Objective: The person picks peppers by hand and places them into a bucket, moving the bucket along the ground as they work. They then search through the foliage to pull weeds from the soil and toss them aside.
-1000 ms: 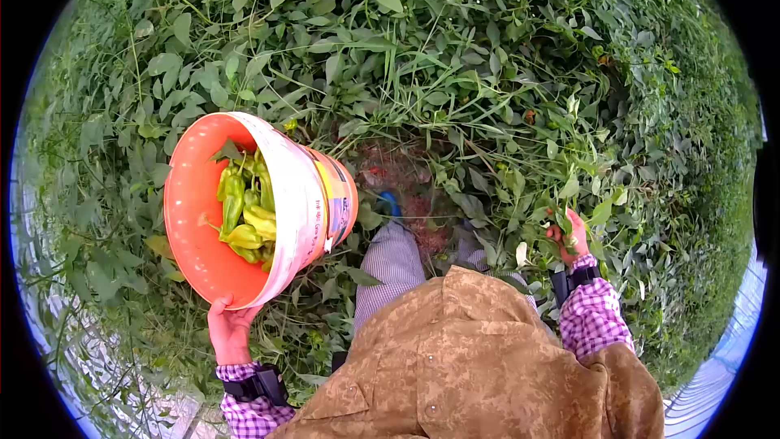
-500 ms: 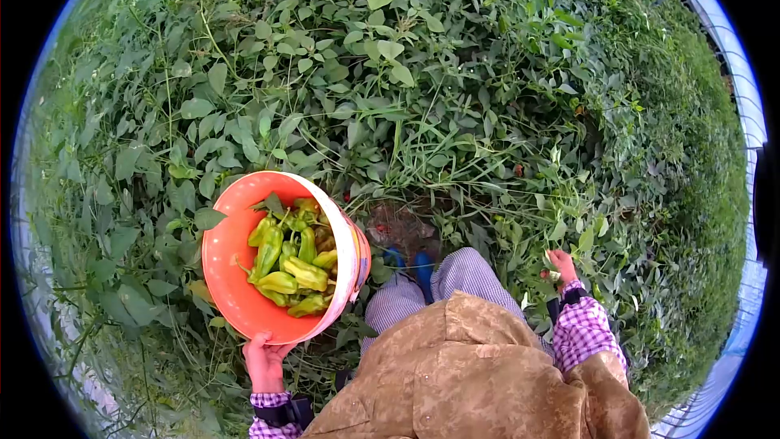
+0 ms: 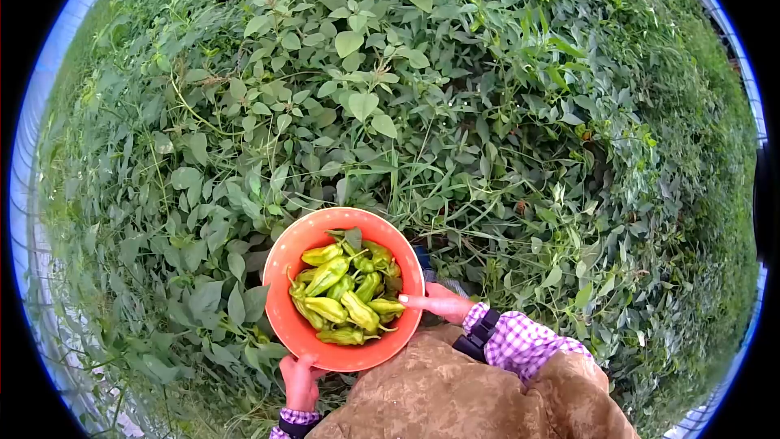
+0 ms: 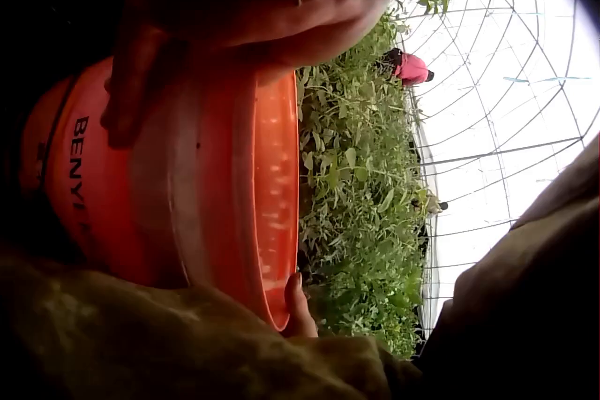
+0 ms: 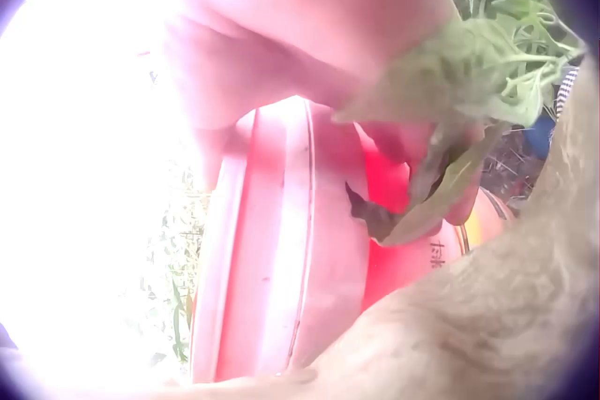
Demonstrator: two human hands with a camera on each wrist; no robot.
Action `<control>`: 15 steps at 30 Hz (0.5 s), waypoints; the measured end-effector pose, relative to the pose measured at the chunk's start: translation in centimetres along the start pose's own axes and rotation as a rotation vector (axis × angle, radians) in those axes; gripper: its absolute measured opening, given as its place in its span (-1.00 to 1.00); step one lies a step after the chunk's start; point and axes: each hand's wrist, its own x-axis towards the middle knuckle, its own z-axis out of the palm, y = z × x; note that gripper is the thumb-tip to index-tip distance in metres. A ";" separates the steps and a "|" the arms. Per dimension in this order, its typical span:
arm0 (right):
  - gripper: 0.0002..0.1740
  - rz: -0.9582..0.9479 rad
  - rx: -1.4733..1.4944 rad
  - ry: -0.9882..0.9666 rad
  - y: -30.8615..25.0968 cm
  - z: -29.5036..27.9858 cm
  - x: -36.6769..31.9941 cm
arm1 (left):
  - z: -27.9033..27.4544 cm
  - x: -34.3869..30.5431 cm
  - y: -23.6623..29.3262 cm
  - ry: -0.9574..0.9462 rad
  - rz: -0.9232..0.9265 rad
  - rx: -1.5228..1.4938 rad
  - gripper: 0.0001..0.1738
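Now, in the head view, the left hand (image 3: 301, 384) grips the lower-left rim of an orange plastic bucket (image 3: 284, 280) holding green peppers (image 3: 327, 276). The right hand (image 3: 443, 304) clamps its right rim, thumb over the edge, forearm reaching in from the lower right. Half a second ago that hand was among leaves at the far right; now the bucket sits closer to the body's front, its mouth facing the camera more squarely.

In the left wrist view, the left hand arches over the bucket, bent fingers pressed to its outer wall. Two distant people (image 4: 411, 68) stand among plants (image 4: 352, 175).

In the right wrist view, the right hand curls over the rim, fingers down the outside, a leafy sprig (image 5: 450, 72) against them.
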 end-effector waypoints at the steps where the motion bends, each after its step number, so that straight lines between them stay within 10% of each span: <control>1: -0.23 0.023 0.056 0.007 -0.8 -0.2 -0.3 | 1.0 0.4 0.2 -0.028 -0.020 0.044 -0.62; 2: -0.25 0.261 0.139 0.018 -2.1 -1.4 -1.4 | 2.3 0.9 0.5 -0.045 -0.037 0.073 -0.65; 3: -0.33 0.035 0.235 -0.003 -0.9 -2.4 -1.4 | 3.4 1.5 0.4 -0.049 -0.041 0.071 -0.65; 15: -0.52 -0.089 0.398 0.454 -5.4 -8.1 -5.6 | 14.9 5.9 5.1 -0.327 0.050 0.183 -0.53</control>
